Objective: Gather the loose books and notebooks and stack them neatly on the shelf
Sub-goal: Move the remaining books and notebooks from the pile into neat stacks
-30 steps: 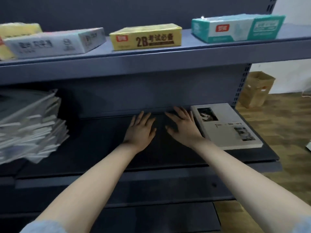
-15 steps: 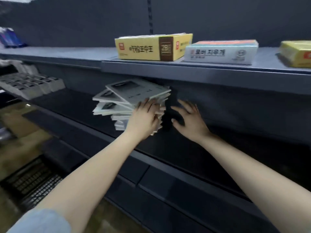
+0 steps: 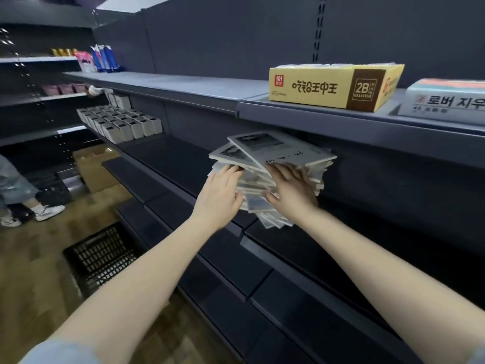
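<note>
Stack of skewed grey notebooks [image 3: 275,152] on dark metal shelf [image 3: 165,153]; left hand [image 3: 220,193], right hand [image 3: 291,190] press its near side, fingers extended.

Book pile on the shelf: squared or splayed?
Splayed: book pile covers fan out at different angles; left hand and right hand touch its front.

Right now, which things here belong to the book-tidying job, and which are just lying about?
Job: the skewed pile of books, the left hand and right hand touching it, the dark shelf under it.
Just lying about: yellow eraser box, white box, rows of small boxes, black crate, cardboard box.
</note>
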Demonstrator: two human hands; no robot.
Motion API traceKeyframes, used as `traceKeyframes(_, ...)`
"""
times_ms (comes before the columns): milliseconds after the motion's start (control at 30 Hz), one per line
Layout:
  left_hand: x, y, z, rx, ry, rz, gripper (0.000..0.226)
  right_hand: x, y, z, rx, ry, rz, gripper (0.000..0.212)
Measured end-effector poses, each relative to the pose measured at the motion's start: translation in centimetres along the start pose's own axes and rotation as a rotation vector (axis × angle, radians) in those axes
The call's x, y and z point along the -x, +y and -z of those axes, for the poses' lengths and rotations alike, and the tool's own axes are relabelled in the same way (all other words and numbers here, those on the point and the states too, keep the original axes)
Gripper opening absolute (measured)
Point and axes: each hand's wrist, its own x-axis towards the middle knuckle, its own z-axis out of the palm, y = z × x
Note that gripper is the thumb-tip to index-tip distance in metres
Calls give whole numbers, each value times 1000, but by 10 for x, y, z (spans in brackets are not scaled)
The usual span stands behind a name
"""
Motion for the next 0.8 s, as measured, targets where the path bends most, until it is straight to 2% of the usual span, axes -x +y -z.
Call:
traceKeyframes(67, -3, 0, -1, 2, 19, 9, 45, -2, -1, -3, 31, 55, -19, 57)
traceKeyframes(167, -10, 6, -2, 9, 38, 29, 46, 1, 5, -7, 74, 294, 0, 45)
traceKeyframes(233, -12, 10, -3, 33, 48, 56, 49, 13, 13, -10, 66, 427, 28, 45)
traceKeyframes(333, -12, 14, -4, 35, 57, 56, 54, 36, 32, -7, 75, 538, 77, 43)
traceKeyframes(500, -12, 13, -4, -88, 83, 62, 52, 66, 69, 3, 7, 581, 33, 40)
traceKeyframes(633, -3, 9, 0, -103, 123, 50, 44, 81, 88, 8, -92, 518, -95, 53)
traceKeyframes(800, 7, 8, 6, -109, 157, -38, 50, 86, 77, 10, -103, 511, -139, 44)
